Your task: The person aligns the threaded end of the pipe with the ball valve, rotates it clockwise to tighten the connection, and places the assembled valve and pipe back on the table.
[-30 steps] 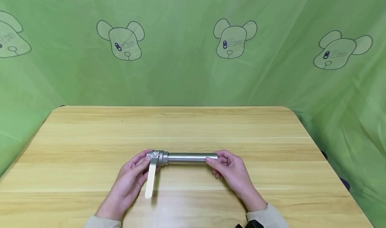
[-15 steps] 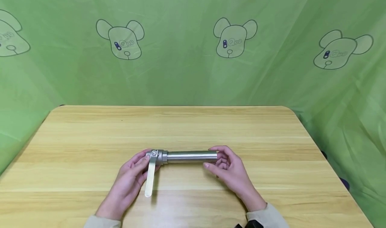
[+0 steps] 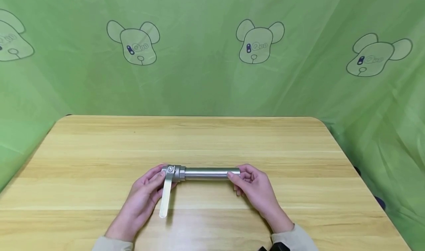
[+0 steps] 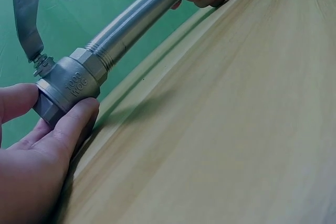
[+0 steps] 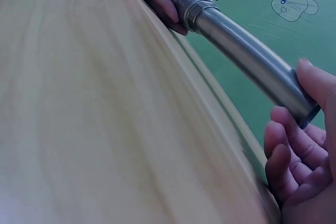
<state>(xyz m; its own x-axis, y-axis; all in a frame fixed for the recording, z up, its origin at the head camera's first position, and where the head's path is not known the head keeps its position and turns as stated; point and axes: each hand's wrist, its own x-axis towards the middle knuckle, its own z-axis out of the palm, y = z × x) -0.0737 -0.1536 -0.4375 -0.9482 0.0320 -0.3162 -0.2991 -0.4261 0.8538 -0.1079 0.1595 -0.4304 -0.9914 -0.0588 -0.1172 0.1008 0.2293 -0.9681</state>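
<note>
My left hand grips a steel ball valve by its body, thumb on one side and fingers beneath. The valve's flat lever handle points toward me in the head view. A smooth metal pipe joins the valve's right side, and some thread shows at the joint in the left wrist view. At the pipe's free end my right hand pinches it between thumb and fingers. Valve and pipe lie level across the head view, raised over the table.
A wood-grain table spreads beneath both hands. Green fabric printed with bear-like heads hangs behind it and along the sides. A small black object sits by the right sleeve at the bottom edge.
Half a second ago my right thumb was off the pipe and those fingers were looser; now they pinch its end again. The left hand has kept its grip on the valve.
</note>
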